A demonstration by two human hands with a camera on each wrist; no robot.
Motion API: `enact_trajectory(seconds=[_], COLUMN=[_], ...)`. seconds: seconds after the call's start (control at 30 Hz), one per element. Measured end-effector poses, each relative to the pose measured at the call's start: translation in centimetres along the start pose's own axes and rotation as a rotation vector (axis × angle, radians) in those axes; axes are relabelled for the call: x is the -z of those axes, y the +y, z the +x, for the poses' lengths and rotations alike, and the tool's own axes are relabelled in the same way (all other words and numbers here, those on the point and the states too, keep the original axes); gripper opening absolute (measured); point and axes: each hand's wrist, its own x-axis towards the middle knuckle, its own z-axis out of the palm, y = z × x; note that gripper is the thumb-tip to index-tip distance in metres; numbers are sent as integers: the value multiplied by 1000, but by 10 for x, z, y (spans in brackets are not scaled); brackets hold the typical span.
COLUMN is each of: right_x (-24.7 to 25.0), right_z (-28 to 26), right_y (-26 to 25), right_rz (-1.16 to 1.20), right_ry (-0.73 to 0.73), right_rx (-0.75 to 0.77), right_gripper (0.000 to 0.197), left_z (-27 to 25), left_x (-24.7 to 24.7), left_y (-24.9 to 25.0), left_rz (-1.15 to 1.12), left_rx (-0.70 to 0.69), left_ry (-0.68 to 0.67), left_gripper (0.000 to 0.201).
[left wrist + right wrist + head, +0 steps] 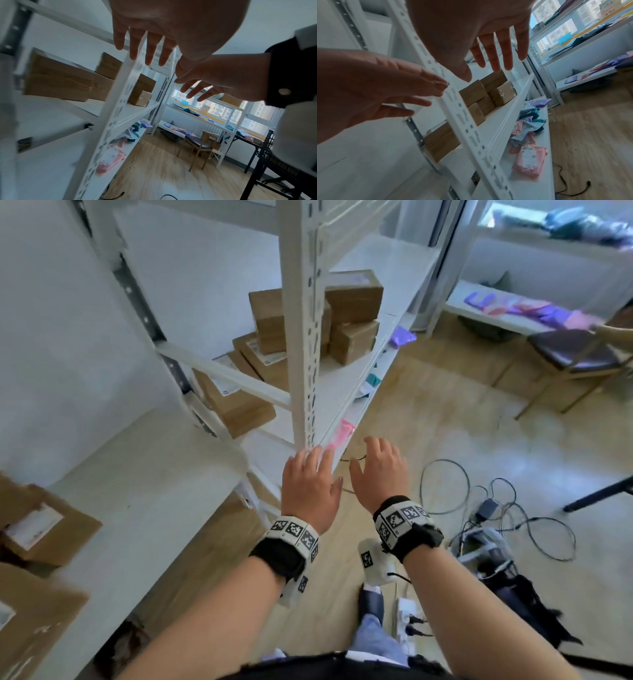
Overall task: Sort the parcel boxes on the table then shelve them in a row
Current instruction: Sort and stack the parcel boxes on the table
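White metal shelving unit (305, 344) on a wood floor, white table (144, 491) at left. Cardboard parcel boxes (346, 316) sit stacked and jumbled on a middle shelf; two more boxes (44, 525) lie on the table's left edge. Left hand (310, 486) and right hand (380, 470) both empty, fingers spread, side by side near the front upright. Pink mailer bags (529, 161) on the lower shelf.

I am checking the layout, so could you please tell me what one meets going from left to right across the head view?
Parcel boxes on the table → left hand → right hand → tangle of cables on the floor → chair.
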Motion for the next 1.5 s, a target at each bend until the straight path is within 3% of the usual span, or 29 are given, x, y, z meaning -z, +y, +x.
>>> enact_trajectory(seconds=[0.3, 0.6, 0.97, 1.1, 1.27, 1.5], right_x=[36, 62, 46, 36, 17, -15], right_z=[121, 242, 398, 464, 533, 576], right_y=[111, 156, 146, 126, 101, 89], right_rz=[-28, -16, 34, 45, 79, 104], right_ry=[46, 65, 62, 45, -27, -139], right_rx=[-2, 69, 139, 207, 226, 168], right_gripper=[36, 37, 39, 41, 41, 44], left_z=[130, 256, 418, 488, 547, 573], left_x=[-48, -62, -70, -59, -44, -49], left_y=[94, 127, 83, 55, 32, 26], left_rz=[-37, -19, -47, -50, -68, 42], left_rx=[9, 172, 319, 454, 555, 688], left_ry=[5, 69, 187, 213, 118, -58], left_gripper=[52, 53, 55, 57, 56, 51])
